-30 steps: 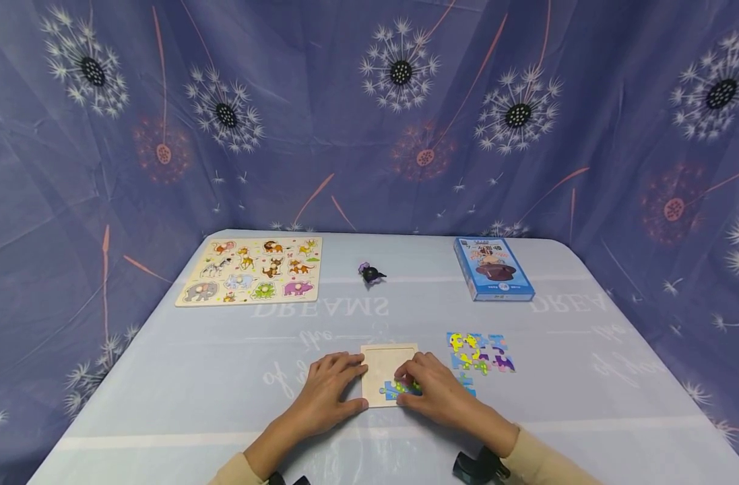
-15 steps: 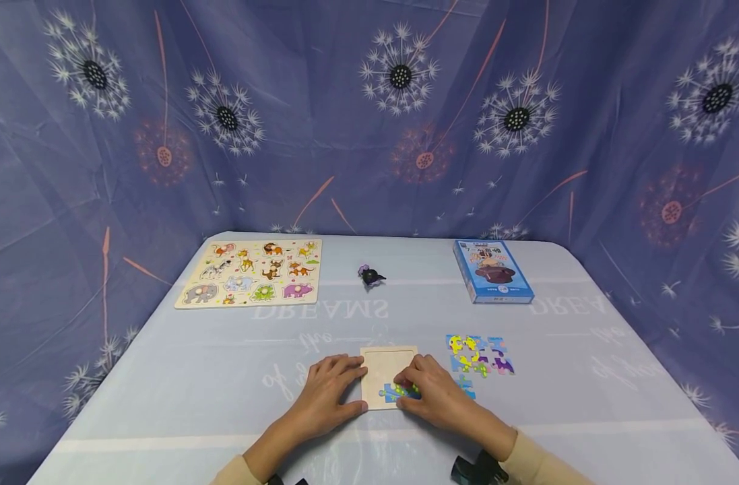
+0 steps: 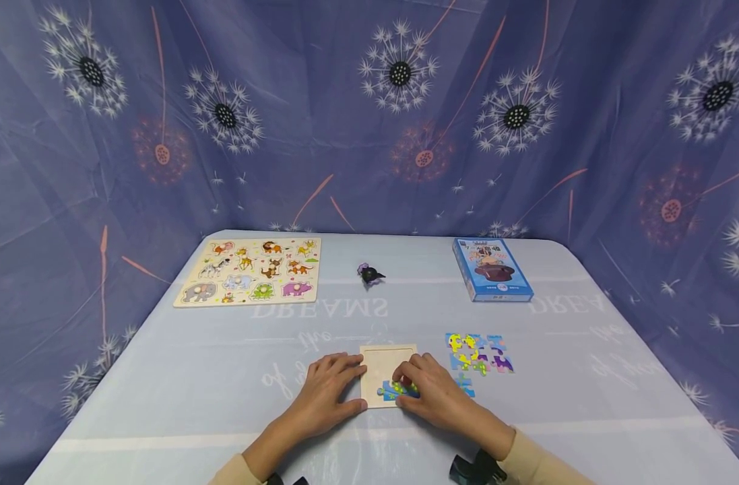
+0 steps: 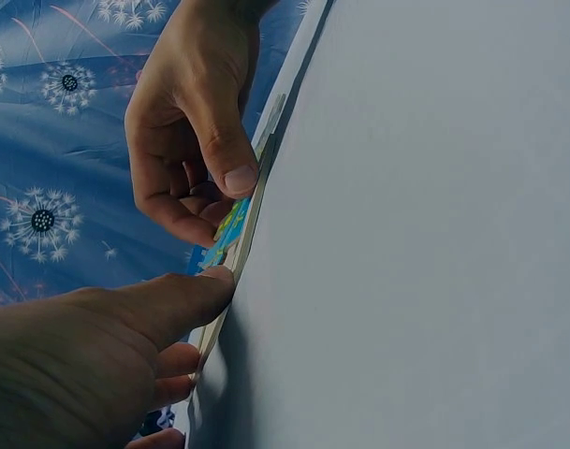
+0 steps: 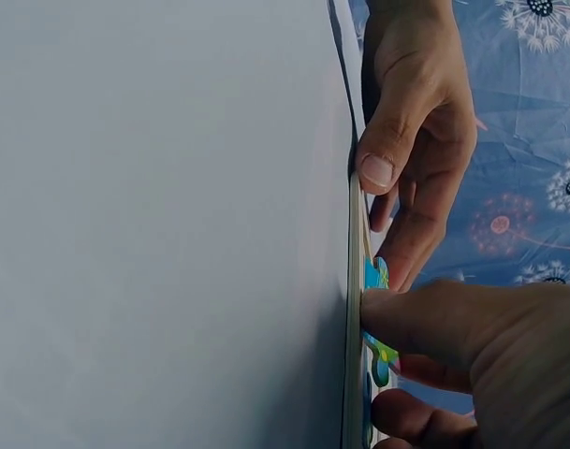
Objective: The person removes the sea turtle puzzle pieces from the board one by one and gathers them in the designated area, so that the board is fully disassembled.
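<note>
A small square wooden puzzle tray (image 3: 378, 367) lies on the table in front of me. My left hand (image 3: 325, 391) holds its left edge, thumb near the front corner and fingers farther back. Along the tray's front side are joined blue jigsaw pieces with green and yellow marks (image 3: 389, 391). My right hand (image 3: 437, 392) reaches over the tray's right side and pinches a jigsaw piece (image 5: 382, 363) there, thumb at the front rim and fingers curled. The palm and fingers hide part of that piece in the head view.
More jigsaw pieces (image 3: 479, 351) lie right of the tray, with a blue piece (image 3: 465, 385) partly behind my right hand. Farther back are an animal peg puzzle board (image 3: 248, 272), a small black-and-purple object (image 3: 371, 275) and a blue box (image 3: 493, 269). A patterned curtain (image 3: 369, 121) hangs behind.
The joined pieces have shifted very slightly left under my right fingers. My left hand stays on the tray's edge, and the other things lie as before.
</note>
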Motion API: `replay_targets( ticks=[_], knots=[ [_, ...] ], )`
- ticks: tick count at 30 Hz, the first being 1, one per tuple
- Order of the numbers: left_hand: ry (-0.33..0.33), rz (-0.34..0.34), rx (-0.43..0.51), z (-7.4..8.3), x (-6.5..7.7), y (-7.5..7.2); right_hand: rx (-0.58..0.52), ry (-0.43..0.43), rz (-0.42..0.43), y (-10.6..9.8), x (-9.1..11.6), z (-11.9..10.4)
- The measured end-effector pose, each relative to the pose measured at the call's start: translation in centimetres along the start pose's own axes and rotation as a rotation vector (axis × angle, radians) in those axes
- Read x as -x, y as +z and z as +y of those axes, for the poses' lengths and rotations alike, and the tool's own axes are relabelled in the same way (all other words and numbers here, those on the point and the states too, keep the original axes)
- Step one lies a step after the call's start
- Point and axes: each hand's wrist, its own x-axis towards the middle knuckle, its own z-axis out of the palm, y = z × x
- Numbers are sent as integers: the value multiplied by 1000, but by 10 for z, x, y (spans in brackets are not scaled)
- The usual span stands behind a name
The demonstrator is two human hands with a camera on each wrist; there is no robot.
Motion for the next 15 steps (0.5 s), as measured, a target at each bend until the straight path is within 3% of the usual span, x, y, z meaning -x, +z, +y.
replay_targets(
  ticks=[15],
  knots=[
    [4,6,1,-1,0,0,25,-33,37,3,1,-1]
  ],
)
